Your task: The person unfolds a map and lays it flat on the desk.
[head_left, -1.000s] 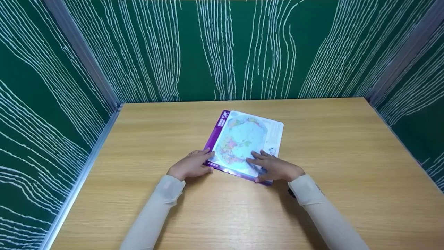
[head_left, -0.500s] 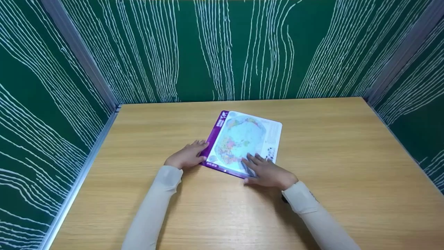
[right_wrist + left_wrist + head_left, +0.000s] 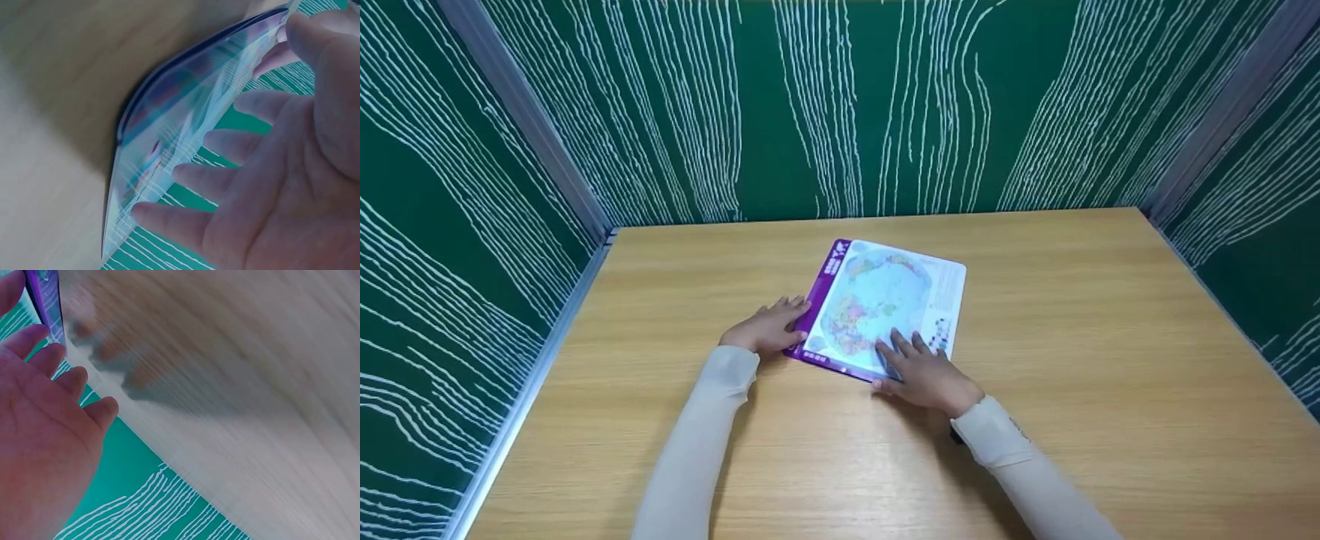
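Observation:
A flat world map board [image 3: 877, 292] with a purple border lies tilted on the wooden table. My left hand [image 3: 765, 328] is at its left side, with straight fingers on the purple strip and the thumb near the corner. In the left wrist view, the fingertips of my left hand [image 3: 50, 416] are by the glossy purple edge [image 3: 48, 301]. My right hand [image 3: 926, 375] spreads its fingers over the near right corner, hiding it, with the thumb at the front edge. The right wrist view has the shiny board [image 3: 163, 118] under the spread fingers of my right hand [image 3: 270, 163].
The wooden table [image 3: 1110, 352] extends around the board on all sides. Green panels [image 3: 870, 112] with wavy white lines enclose its back and sides, and grey posts [image 3: 529, 120] stand at the back corners.
My right hand has slid left along the board's near edge. The left hand's thumb has gone from the front edge to the purple left strip. The view has shifted slightly.

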`<state>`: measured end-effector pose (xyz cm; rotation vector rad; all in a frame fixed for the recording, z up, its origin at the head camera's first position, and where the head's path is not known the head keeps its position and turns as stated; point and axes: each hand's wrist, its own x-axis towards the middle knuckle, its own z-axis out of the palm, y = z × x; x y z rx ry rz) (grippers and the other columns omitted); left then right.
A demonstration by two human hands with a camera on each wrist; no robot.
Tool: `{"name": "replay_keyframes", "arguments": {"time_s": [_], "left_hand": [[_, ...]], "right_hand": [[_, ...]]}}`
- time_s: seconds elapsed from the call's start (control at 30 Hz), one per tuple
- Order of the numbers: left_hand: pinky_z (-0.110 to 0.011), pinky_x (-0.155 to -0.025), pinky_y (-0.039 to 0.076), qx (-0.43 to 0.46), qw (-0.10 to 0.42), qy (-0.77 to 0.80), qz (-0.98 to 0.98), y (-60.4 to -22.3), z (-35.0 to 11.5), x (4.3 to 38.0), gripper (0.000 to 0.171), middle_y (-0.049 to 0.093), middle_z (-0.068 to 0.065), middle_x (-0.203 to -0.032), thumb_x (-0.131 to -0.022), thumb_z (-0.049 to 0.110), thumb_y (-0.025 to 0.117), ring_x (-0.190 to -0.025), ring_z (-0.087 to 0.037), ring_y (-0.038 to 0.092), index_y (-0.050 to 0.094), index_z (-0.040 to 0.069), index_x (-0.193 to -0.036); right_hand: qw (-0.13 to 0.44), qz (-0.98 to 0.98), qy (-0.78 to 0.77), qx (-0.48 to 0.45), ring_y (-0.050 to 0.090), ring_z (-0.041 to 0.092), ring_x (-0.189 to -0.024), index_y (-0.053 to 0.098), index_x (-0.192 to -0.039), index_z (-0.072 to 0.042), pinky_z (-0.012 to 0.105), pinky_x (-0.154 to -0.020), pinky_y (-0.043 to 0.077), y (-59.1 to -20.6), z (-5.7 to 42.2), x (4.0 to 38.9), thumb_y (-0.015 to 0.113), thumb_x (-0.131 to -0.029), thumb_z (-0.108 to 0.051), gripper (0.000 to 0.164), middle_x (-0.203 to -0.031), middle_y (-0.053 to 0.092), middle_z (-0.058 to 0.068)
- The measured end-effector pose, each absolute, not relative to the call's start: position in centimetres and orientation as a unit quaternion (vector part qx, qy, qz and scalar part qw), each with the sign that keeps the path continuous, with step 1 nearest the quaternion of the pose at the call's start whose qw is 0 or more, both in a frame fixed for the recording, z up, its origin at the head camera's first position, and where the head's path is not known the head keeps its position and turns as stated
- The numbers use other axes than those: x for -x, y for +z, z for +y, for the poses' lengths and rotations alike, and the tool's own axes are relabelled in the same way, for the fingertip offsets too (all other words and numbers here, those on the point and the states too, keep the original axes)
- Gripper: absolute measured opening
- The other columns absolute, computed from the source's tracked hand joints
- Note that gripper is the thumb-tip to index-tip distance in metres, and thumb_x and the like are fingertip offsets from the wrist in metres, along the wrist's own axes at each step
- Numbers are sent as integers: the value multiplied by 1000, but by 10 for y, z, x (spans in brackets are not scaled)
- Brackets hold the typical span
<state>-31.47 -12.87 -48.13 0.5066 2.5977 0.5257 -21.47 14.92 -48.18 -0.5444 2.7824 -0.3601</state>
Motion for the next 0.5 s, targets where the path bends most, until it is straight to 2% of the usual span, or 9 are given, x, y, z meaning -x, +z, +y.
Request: {"name": "replay_keyframes", "arguments": {"time_s": [0.37,0.5], "left_hand": [[-47,-122,-4,-173,224,176,943,-482,-124,316,60,11,12,-161,-99,42,45,-151,-19,-1,20,31,-152],[-49,-121,-6,-189,222,179,940,-484,-124,315,59,10,9,-161,-100,39,44,-151,-21,-3,19,27,-153]], "right_hand": [[136,966,-131,175,17,50,-143,28,-152,-19,72,-106,25,-485,143,213,47,-96,-52,68,-160,18,18],[133,966,-127,184,18,52,-142,31,-151,-19,73,-104,26,-485,145,215,48,-97,-49,65,-159,20,19]]}}
